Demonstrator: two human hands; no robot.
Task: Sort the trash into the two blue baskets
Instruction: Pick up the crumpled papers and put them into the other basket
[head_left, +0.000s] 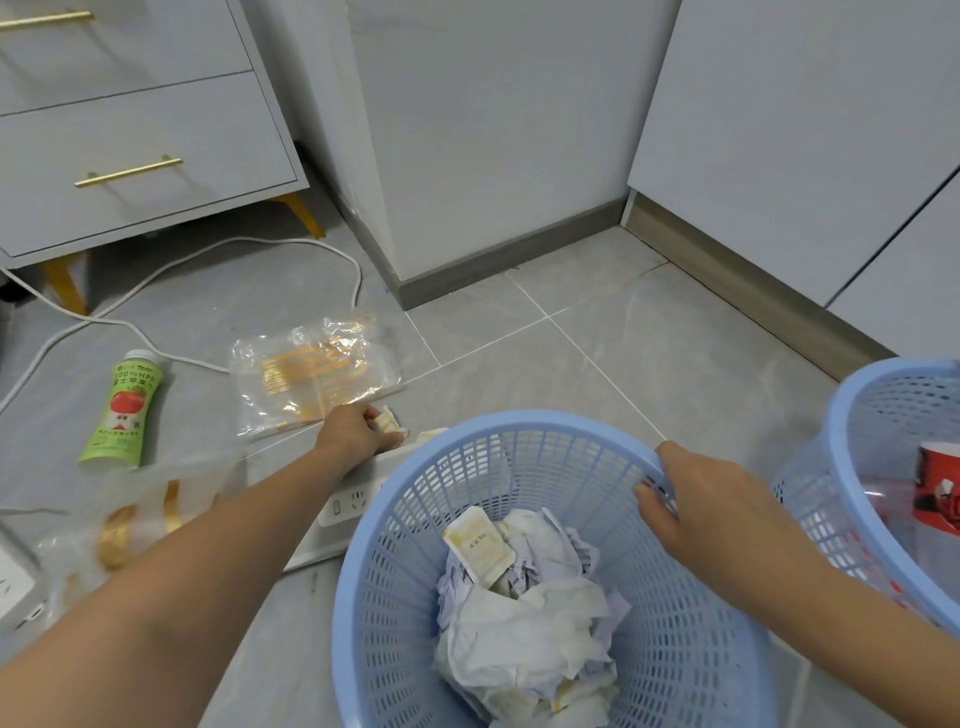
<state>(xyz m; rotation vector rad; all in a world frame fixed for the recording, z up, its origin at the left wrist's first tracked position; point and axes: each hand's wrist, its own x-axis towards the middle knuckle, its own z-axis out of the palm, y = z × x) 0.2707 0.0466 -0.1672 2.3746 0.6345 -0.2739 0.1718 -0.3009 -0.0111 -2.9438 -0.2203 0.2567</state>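
From the head camera, the sorting is looking well under way but not finished. The near blue basket (519, 571) is already holding crumpled white paper (524, 639) and a small yellow-edged sachet (475, 545), while the second blue basket (883, 415), sitting just beside it at the right edge, is carrying what appears to be a clear plastic bottle with a red label (935, 493). The left hand (358, 431) is reaching out over the floor and pinching a small crumpled scrap (389, 420) with curled fingers, right at the far end of a white power strip (353, 499). The right hand (675, 493) is gripping the rim of the near basket, fingers hooked over the edge, seemingly steadying it. Left to sort, as far as I can judge, are a green juice bottle (127, 410) lying on the tiles, a clear wrapper with gold print (311, 374) beyond the left hand, and another clear gold-printed wrapper (140, 514) partly under the left forearm. The second basket is being cut off by the frame, so its full contents are staying unknown, and what the pinched scrap is made of is hard to tell. A white cable (208, 260) is trailing toward the cabinet (130, 130).
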